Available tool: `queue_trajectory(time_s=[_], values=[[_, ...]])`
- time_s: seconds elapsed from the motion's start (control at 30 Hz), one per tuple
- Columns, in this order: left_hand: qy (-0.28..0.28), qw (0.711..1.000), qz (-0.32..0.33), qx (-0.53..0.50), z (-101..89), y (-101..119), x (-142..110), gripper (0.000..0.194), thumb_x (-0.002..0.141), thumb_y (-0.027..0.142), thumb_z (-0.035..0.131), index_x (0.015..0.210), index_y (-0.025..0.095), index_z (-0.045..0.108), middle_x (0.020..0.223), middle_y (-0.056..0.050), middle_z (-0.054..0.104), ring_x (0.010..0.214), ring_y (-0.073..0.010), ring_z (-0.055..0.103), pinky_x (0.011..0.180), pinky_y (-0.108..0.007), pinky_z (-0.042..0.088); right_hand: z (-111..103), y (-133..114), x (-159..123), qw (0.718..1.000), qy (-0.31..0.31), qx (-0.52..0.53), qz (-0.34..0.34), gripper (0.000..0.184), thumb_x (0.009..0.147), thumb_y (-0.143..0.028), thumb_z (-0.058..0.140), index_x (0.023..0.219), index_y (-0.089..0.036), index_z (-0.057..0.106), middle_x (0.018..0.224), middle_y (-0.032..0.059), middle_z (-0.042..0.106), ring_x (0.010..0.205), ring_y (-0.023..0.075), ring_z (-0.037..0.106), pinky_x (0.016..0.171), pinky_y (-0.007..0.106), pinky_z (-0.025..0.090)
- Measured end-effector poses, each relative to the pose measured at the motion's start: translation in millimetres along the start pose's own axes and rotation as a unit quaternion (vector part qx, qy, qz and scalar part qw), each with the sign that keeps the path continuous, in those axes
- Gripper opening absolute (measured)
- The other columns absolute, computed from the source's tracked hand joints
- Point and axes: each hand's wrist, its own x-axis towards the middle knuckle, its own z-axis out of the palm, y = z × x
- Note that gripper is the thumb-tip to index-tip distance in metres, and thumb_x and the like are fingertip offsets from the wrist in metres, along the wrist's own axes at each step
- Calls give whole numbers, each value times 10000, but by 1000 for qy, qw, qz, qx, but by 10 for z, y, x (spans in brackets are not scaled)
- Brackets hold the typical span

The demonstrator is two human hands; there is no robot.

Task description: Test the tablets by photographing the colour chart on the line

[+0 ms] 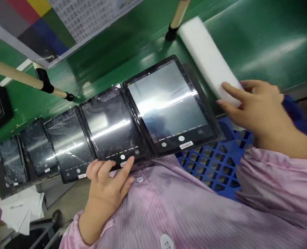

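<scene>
A row of several black tablets in clear film lies along the near edge of a green bench [259, 38]. My left hand [107, 186] is at the bottom edge of the second tablet [112, 128], its index fingertip by the white shutter button on the lit screen, other fingers loosely curled. The rightmost tablet [169, 103] shows a bright camera screen. My right hand [257, 107] rests with fingers stretched out on the near end of a long white foam block [205, 55], holding nothing.
A blue plastic crate [215, 162] sits under the bench edge by my lap. Tan pipe posts [26, 79] with black feet stand on the bench. A colour test chart [39, 24] leans at the back left. White sheets [21, 211] lie low left.
</scene>
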Motion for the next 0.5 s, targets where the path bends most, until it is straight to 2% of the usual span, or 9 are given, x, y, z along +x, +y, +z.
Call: queue_trajectory(time_s=[0.07,0.13,0.2,0.27,0.37,0.43,0.5], values=[[21,1000,19,-2,72,27,90,305,933,336,603,1213,328,723,1112,-90,395,1060,-257,384,1052,-484,325,8,-270,-90,999,18,30,-10,565,820,-512,666,1260,-159,703,1393,251,508,1260,416,517,1038,625,397],[27,999,36,0,145,38,158,302,926,337,616,1203,305,730,1107,-96,405,1061,-262,372,1045,-477,321,-43,-487,-204,992,35,121,-28,585,850,-480,635,1340,-161,645,1390,230,515,1278,365,524,1071,565,419],[25,998,49,9,186,27,177,301,923,341,619,1193,280,737,1115,-106,427,1063,-270,376,1040,-478,315,-139,-645,-316,969,-22,247,-20,545,900,-446,576,1401,-232,587,1375,154,560,1269,295,557,1100,503,437],[31,998,54,10,177,-20,133,327,922,350,622,1224,276,721,1120,-111,446,1063,-273,391,1035,-482,313,-250,-760,-403,928,-110,355,17,528,901,-445,592,1415,-331,552,1430,54,551,1319,263,534,1164,486,389],[43,998,43,-11,98,-181,-41,488,929,341,608,1414,311,569,1043,-93,441,1028,-265,424,1015,-481,319,-378,-872,-458,875,-200,436,68,646,817,-429,722,1427,-390,514,1526,-37,457,1427,254,424,1239,468,289],[52,998,20,-15,43,-316,-203,585,937,318,587,1504,323,444,963,-65,416,987,-254,440,997,-469,325,-418,-915,-454,864,-226,445,76,723,764,-385,775,1435,-377,507,1556,-50,410,1462,250,369,1259,457,249],[68,998,-8,-7,3,-418,-376,589,935,303,579,1507,318,439,925,-49,398,959,-243,444,974,-450,335,-428,-945,-441,864,-230,442,73,750,734,-356,793,1433,-357,518,1558,-45,406,1469,251,355,1266,448,230]])
